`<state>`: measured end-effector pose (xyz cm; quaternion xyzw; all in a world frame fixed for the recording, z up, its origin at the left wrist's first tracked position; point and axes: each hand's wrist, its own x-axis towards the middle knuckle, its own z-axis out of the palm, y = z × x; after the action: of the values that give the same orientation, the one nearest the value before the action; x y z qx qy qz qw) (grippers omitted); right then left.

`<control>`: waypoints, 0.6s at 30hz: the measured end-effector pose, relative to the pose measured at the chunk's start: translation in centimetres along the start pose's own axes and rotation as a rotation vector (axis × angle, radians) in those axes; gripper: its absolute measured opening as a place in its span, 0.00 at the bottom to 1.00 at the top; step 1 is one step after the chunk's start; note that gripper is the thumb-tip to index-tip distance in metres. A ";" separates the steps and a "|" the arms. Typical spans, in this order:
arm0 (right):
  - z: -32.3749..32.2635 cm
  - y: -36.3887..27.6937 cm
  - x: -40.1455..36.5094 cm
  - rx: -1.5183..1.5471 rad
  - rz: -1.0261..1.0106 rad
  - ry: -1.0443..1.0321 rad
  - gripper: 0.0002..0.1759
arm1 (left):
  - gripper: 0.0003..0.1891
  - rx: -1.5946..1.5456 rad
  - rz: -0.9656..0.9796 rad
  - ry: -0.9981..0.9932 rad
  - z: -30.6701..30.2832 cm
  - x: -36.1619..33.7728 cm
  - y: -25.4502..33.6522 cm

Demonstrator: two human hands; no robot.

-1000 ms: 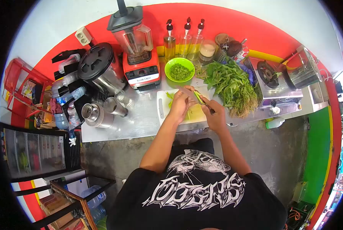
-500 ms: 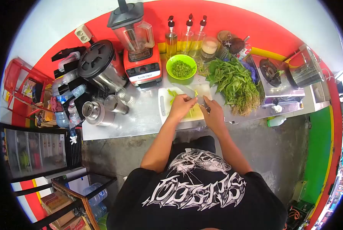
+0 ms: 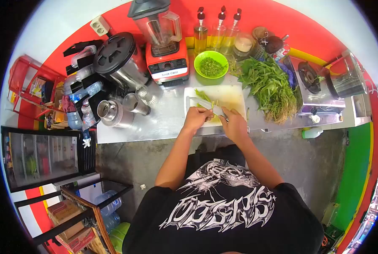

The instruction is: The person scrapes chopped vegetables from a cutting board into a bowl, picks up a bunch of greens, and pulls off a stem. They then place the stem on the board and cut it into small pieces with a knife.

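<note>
My right hand (image 3: 236, 128) is closed on the handle of a knife (image 3: 206, 104), whose blade points left across the white cutting board (image 3: 231, 91). Beside the blade, my left hand (image 3: 198, 118) pinches green stalks (image 3: 215, 104) against the board, its fingertips close to the metal. More cut green pieces (image 3: 201, 95) lie on the board's left part, behind the blade. Just past the board stands a lime-green bowl (image 3: 210, 80) holding chopped greens (image 3: 212, 67). To the right of the board rests a big bunch of leafy greens (image 3: 266, 86) with its roots on.
A red blender (image 3: 168, 63), a lidded steel container (image 3: 120, 63) and metal cups (image 3: 136, 104) stand left on the steel table (image 3: 163, 122). Pump bottles (image 3: 200, 38) line the back. A gas stove (image 3: 318, 95) with a steel pot (image 3: 347, 80) is at right.
The knife blade has swung to point further left, lying across the stalks by my left fingers. The whole view has shifted slightly, so the table items appear further right and higher.
</note>
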<state>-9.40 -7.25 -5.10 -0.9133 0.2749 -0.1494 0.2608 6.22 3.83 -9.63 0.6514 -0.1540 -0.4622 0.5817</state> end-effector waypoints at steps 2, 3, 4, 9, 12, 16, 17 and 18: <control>0.2 -0.2 0.1 -0.034 0.046 -0.047 0.23 | 0.09 -0.035 -0.027 0.010 -0.2 -0.1 -0.3; 0.2 -0.2 0.2 -0.032 0.044 -0.046 0.23 | 0.09 -0.033 -0.025 0.012 -0.3 -0.3 -0.4; 0.2 -0.1 0.3 -0.046 0.060 -0.033 0.22 | 0.09 -0.049 -0.045 0.031 -0.6 -0.7 -0.4; -0.1 2.5 0.6 -0.041 0.062 0.018 0.21 | 0.09 -0.030 -0.038 0.046 -2.0 -1.1 -1.6; 0.0 4.3 0.3 0.009 0.089 0.002 0.20 | 0.08 0.075 0.005 0.090 -2.3 -0.3 -3.0; 1.4 6.7 -0.6 0.140 0.171 -0.049 0.19 | 0.08 0.367 0.178 0.258 -2.0 0.8 -4.5; 1.6 7.2 -1.0 0.200 0.200 -0.071 0.19 | 0.08 0.368 0.178 0.255 -2.0 0.9 -4.7; 1.6 7.5 -1.4 0.199 0.204 -0.070 0.19 | 0.08 0.396 0.163 0.296 -1.7 0.9 -4.6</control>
<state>-13.01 -11.16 -10.72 -0.8550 0.3407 -0.1168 0.3733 6.48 5.53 -14.34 0.7984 -0.2069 -0.2743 0.4944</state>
